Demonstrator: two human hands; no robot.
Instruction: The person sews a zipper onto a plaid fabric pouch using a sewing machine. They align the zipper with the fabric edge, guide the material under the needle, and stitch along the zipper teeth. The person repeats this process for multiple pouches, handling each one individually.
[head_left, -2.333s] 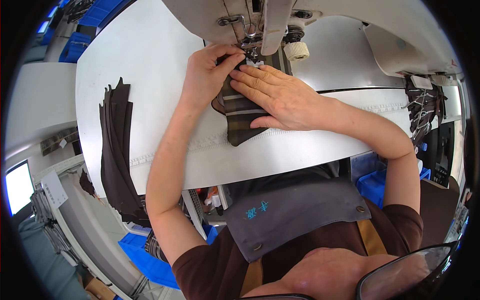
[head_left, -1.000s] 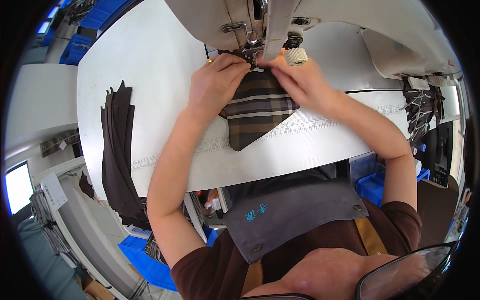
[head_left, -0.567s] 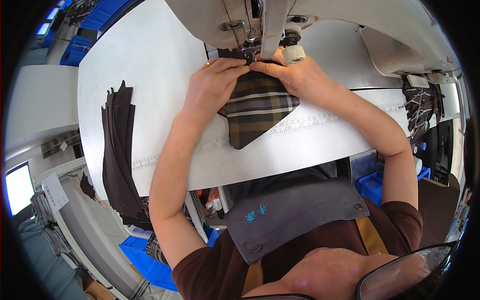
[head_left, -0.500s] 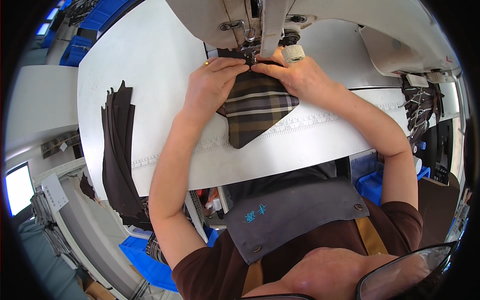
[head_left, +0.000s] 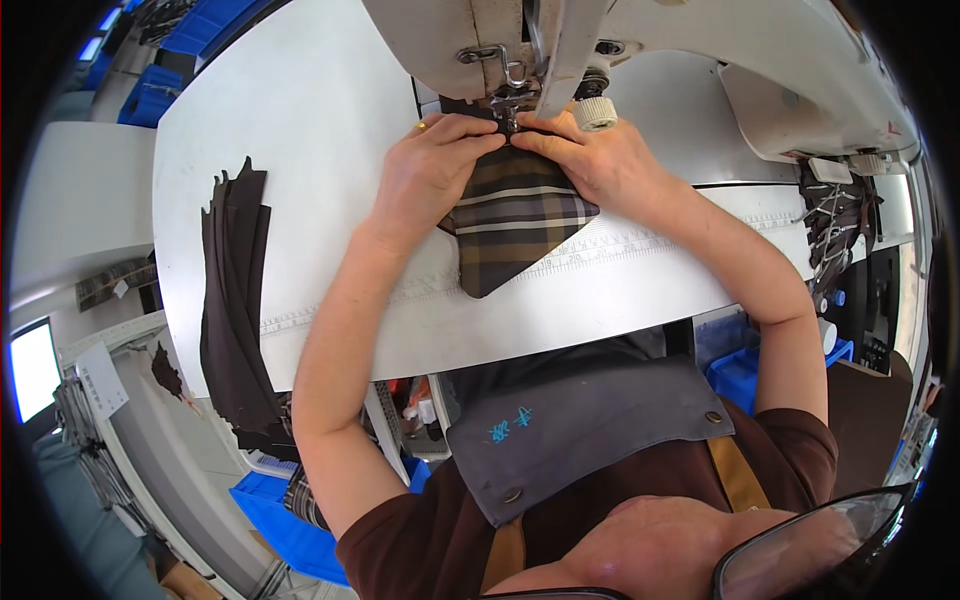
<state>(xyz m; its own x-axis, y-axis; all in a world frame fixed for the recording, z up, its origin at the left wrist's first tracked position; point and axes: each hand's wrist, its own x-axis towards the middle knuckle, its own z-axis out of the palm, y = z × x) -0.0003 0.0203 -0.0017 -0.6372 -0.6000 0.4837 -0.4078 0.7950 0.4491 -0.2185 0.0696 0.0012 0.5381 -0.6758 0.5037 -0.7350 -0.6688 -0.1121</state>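
A plaid fabric piece [head_left: 520, 215] in brown, black and white lies under the presser foot [head_left: 511, 122] of a white sewing machine [head_left: 690, 60]. My left hand [head_left: 432, 172] grips its far left edge, thumb and fingers pressed together just left of the foot. On the other side my right hand [head_left: 608, 165] holds the cloth, thumb and forefinger close to the foot, other fingers partly hidden behind the machine head. The fabric's pointed near end hangs loose toward me over the table. Dark cloth shows beneath the foot, beyond my fingertips.
The white sewing table [head_left: 600, 300] carries a ruler strip [head_left: 570, 250] along its near side. A stack of dark cloth strips [head_left: 236, 300] drapes over the left edge. Blue bins [head_left: 290, 530] stand below. Dark pieces with metal clips [head_left: 835, 215] hang at the right.
The whole view has shifted slightly, so the machine head appears further right. Both hands keep their hold beside the presser foot; the plaid fabric has barely moved.
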